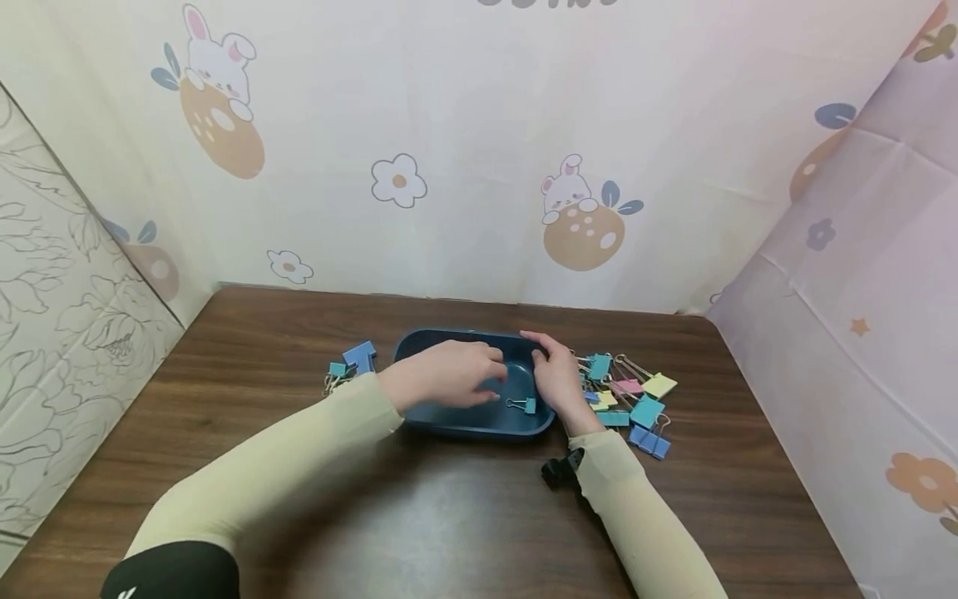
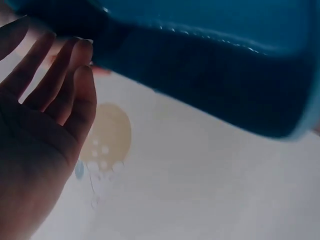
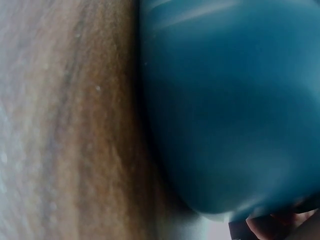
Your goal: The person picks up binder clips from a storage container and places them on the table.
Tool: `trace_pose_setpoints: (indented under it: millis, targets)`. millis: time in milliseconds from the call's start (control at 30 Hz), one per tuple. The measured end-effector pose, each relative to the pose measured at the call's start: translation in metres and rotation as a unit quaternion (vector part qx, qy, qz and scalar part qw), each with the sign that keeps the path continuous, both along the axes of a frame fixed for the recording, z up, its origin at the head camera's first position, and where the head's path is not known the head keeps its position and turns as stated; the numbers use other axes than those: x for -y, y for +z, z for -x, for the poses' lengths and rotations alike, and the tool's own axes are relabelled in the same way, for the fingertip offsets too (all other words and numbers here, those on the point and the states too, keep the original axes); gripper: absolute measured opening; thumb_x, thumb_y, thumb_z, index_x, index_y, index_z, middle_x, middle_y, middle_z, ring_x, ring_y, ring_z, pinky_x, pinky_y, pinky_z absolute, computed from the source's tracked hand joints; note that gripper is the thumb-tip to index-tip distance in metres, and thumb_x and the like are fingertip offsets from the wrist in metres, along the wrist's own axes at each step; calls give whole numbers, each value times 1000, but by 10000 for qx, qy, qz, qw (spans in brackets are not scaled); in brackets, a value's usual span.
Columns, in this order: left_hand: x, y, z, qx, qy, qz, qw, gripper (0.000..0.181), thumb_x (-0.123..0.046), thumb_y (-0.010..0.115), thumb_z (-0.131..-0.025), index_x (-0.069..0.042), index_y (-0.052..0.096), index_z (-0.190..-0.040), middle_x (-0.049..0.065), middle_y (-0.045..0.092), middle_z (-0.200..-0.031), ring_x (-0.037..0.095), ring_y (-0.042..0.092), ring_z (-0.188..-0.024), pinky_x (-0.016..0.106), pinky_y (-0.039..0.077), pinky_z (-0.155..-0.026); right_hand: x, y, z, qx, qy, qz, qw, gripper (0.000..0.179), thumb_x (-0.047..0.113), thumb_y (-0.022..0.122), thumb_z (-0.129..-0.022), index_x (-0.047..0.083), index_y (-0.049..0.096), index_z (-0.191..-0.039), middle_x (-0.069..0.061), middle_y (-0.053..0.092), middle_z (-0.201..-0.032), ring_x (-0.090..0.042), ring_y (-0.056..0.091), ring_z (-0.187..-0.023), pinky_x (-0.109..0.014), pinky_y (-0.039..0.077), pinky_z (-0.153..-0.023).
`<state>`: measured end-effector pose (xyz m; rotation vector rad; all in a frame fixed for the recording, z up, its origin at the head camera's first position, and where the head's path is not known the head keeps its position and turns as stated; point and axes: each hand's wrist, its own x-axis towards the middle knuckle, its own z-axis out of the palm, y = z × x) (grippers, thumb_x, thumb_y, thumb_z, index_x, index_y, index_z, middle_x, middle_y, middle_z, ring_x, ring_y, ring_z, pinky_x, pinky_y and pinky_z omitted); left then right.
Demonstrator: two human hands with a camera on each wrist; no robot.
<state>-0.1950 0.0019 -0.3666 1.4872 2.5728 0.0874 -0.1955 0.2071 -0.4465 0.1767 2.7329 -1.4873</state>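
Note:
A dark blue tray (image 1: 464, 431) sits on the table, with one small teal binder clip (image 1: 530, 405) lying inside toward its right end. My left hand (image 1: 456, 372) is over the tray, its fingers loosely bent and holding nothing; in the left wrist view the palm and fingers (image 2: 82, 95) appear beside the tray wall (image 2: 200, 85). My right hand (image 1: 557, 378) grips the tray's right end, thumb at the rim. In the right wrist view the tray's outer side (image 3: 225, 110) fills much of the picture, and only a bit of the fingers shows.
Right of the tray lies a loose pile of binder clips in teal, blue, yellow and pink, including a blue clip (image 1: 649, 442) and a yellow clip (image 1: 659, 384). A smaller group with a blue clip (image 1: 361, 356) lies left. Patterned cloth (image 1: 479, 166) stands behind the wooden table (image 1: 449, 524).

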Motion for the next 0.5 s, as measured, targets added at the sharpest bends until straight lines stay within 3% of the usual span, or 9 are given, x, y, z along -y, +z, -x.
trace_pose_setpoints:
  millis: [300, 500]
  targets:
    - [-32, -20, 7, -115, -641, 477, 9967, 32, -34, 65, -97, -21, 67, -127, -4, 64, -114, 10, 58, -97, 25, 53, -85, -2, 0, 1, -13, 49, -17, 10000, 37, 12, 44, -106, 26, 61, -136, -12, 58, -131, -24, 46, -50, -32, 40, -53]
    - [-45, -29, 9, -91, -901, 878, 9920, 45, -37, 66, -97, -25, 60, -139, -4, 61, -117, 11, 57, -99, 23, 52, -83, -2, 0, 1, -21, 58, -75, 10000, 38, 12, 44, -106, 26, 60, -137, -12, 60, -128, -25, 47, -50, -35, 41, -55]
